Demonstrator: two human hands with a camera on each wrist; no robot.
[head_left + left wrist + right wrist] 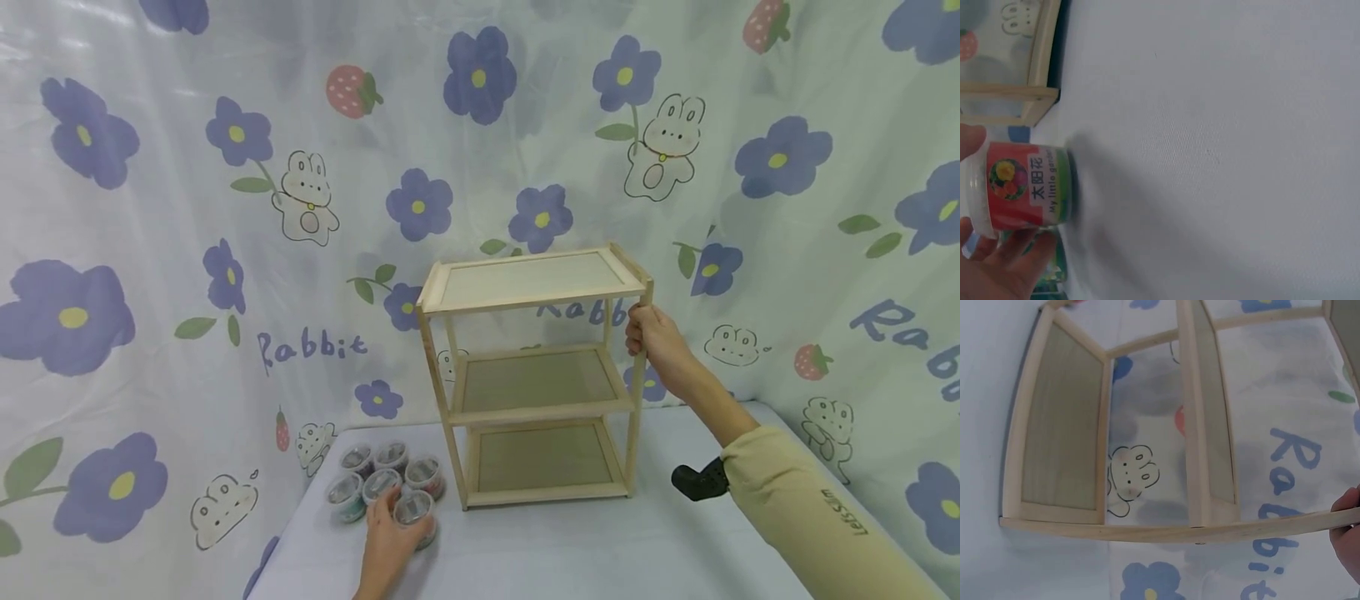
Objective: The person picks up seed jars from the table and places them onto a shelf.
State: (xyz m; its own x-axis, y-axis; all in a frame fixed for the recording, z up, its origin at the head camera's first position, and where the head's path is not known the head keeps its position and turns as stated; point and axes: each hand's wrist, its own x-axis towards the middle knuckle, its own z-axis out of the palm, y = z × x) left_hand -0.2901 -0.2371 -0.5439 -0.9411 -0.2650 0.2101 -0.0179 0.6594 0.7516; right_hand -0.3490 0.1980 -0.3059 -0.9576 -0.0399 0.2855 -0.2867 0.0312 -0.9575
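Note:
A three-tier wooden shelf rack [540, 383] stands upright on the table. Near its top, my right hand [663, 343] grips the right front post; that hand's fingers [1347, 540] also show at the right edge of the right wrist view. Left of the rack, my left hand [386, 537] holds a small lidded plastic tub [414, 505] between thumb and fingers. In the left wrist view this tub [1022, 187] has a red and green label with flowers and "My little garden". Its base is at or close to the tabletop; contact is hard to tell.
Several similar lidded tubs [347, 493] cluster beside and behind the held one, left of the rack. A white cloth covers the table [555, 550]. Behind hangs a curtain [315, 283] with flowers and rabbits. A black object [699, 481] shows beside the right sleeve.

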